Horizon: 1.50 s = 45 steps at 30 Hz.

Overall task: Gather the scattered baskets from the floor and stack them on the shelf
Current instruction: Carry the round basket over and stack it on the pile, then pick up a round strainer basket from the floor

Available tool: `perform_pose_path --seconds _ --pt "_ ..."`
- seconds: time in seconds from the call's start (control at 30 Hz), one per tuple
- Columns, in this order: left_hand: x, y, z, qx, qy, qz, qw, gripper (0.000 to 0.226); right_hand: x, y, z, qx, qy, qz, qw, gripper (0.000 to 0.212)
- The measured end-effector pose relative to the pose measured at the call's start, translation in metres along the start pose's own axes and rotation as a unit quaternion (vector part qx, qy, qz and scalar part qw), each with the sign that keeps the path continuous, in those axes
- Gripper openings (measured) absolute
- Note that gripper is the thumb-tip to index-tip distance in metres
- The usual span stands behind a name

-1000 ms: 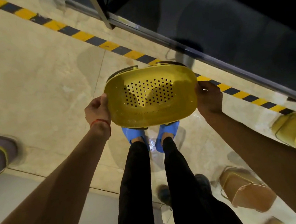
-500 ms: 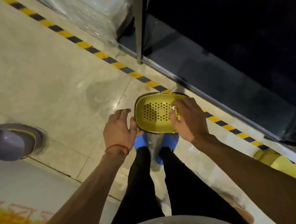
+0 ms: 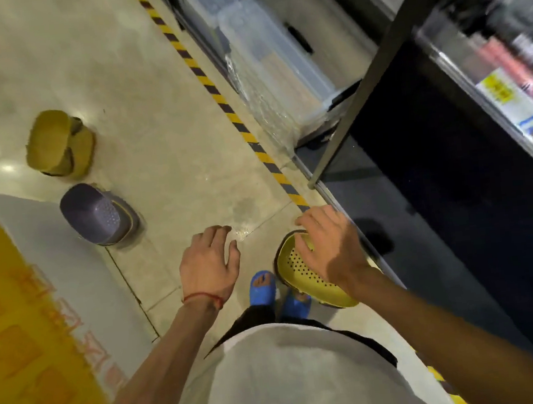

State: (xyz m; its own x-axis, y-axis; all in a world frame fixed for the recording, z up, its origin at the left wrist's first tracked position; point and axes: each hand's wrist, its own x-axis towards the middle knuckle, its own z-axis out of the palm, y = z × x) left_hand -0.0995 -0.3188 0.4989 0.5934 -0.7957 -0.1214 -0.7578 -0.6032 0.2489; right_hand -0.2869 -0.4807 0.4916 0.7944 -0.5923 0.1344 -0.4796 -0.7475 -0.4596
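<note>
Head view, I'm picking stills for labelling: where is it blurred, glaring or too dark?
Head view: motion blur smears the shelf goods at upper right; a small glare spot sits on the floor near the olive basket; the lower shelf bay is nearly black.

Dim indoor light, glare spot on the floor (image 3: 6,168), motion blur on the upper-right shelf (image 3: 510,48), wide-angle bending.

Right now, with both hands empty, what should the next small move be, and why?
Probably lower the right hand and grip the rim of the yellow perforated plastic basket: it lies unheld on the floor under that open hand, beside the shelf, and the left hand is open.
</note>
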Motion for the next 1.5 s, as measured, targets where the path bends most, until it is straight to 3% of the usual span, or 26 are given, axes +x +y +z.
perform_pose_path --seconds 0.17,0.33,0.53,0.77,0.93,1.07,1.3,1.5 --pt "0.01 -0.012 -0.022 0.001 0.025 -0.031 0.999 0.036 0.035 -0.005 -0.011 0.007 0.025 -0.017 1.0 0.017" --pt "0.048 -0.046 -0.036 -0.002 0.031 -0.043 0.999 0.032 0.089 -0.027 -0.003 0.021 -0.009 -0.027 0.999 0.02" --pt "0.121 -0.115 -0.059 -0.021 0.045 -0.052 0.997 0.031 0.198 -0.079 0.033 -0.046 -0.084 -0.029 0.995 0.026" --pt "0.199 -0.221 -0.1 -0.013 0.078 -0.074 0.994 0.031 0.335 -0.156 0.08 -0.051 -0.088 -0.09 0.991 0.018" --pt "0.231 -0.28 -0.123 -0.022 0.115 -0.153 0.981 0.029 0.423 -0.207 0.116 -0.019 -0.127 -0.155 0.98 0.019" --pt "0.246 -0.318 -0.127 -0.017 0.1 -0.251 0.963 0.023 0.484 -0.237 0.156 -0.005 -0.175 -0.211 0.962 0.021" --pt "0.273 -0.362 -0.128 -0.033 0.095 -0.407 0.908 0.024 0.577 -0.282 0.224 0.038 -0.247 -0.345 0.905 0.028" --pt "0.279 -0.393 -0.107 -0.079 0.093 -0.522 0.844 0.033 0.624 -0.324 0.282 0.024 -0.299 -0.431 0.851 0.015"
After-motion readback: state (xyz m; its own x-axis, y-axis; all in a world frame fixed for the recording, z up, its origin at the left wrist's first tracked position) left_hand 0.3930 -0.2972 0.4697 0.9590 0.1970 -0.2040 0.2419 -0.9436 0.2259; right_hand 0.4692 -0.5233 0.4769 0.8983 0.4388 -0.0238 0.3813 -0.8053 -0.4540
